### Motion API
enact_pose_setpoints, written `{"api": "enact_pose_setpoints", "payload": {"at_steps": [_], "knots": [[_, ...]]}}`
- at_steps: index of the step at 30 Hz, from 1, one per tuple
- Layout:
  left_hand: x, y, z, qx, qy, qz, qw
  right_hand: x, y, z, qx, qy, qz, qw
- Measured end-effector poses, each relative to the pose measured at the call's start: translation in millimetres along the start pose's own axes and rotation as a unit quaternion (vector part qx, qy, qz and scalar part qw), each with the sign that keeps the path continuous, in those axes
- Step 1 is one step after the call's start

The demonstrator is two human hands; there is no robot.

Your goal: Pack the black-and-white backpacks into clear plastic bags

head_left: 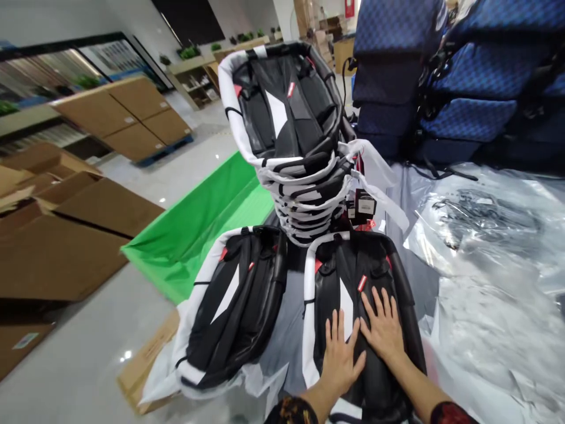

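Both hands, left hand (339,356) and right hand (383,327), press flat with fingers spread wide, holding nothing, on the nearest backpack (348,277). Behind it rises a finished stack (309,194) (about eight high); left of it another backpack (238,306) lies unstacked.

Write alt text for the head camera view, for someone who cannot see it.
Both hands, left hand and right hand, press flat and open on a black-and-white backpack lying back-side up. A matching backpack lies to its left, with a tall stack of the same backpacks behind and blue bags at the upper right.
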State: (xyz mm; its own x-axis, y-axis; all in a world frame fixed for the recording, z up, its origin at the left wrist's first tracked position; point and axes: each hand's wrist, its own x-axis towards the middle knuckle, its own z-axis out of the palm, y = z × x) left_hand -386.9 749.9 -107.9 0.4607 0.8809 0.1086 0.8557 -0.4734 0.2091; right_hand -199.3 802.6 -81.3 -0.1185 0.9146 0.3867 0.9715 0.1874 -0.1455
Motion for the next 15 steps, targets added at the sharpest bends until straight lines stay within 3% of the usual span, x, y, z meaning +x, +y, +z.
{"api": "enact_pose_setpoints", "payload": {"at_steps": [5,9,11,12,14,15], "knots": [[1.9,2.5,5.7,0.009,0.013,-0.003,1.0,-11.3,-0.3,19.5,0.011,0.016,-0.005,1.0],[7.0,-6.6,-16.1,-0.015,-0.015,-0.025,0.999,-7.6,15.1,8.2,0.063,0.039,-0.009,0.997],[9.6,-22.2,-34.0,-0.02,0.01,-0.118,0.993,-8.1,31.8,-2.5,0.086,0.06,0.043,0.994],[10.6,-30.9,-42.4,-0.022,0.026,-0.202,0.979,-10.3,41.3,-8.2,0.089,0.069,0.089,0.99],[11.2,-44.4,-55.2,-0.065,0.029,-0.37,0.926,-18.4,59.6,-19.6,0.09,0.068,0.194,0.975],[10.2,-47.3,-59.2,-0.111,0.017,-0.418,0.901,-23.4,67.1,-25.2,0.095,0.053,0.237,0.965]]}}
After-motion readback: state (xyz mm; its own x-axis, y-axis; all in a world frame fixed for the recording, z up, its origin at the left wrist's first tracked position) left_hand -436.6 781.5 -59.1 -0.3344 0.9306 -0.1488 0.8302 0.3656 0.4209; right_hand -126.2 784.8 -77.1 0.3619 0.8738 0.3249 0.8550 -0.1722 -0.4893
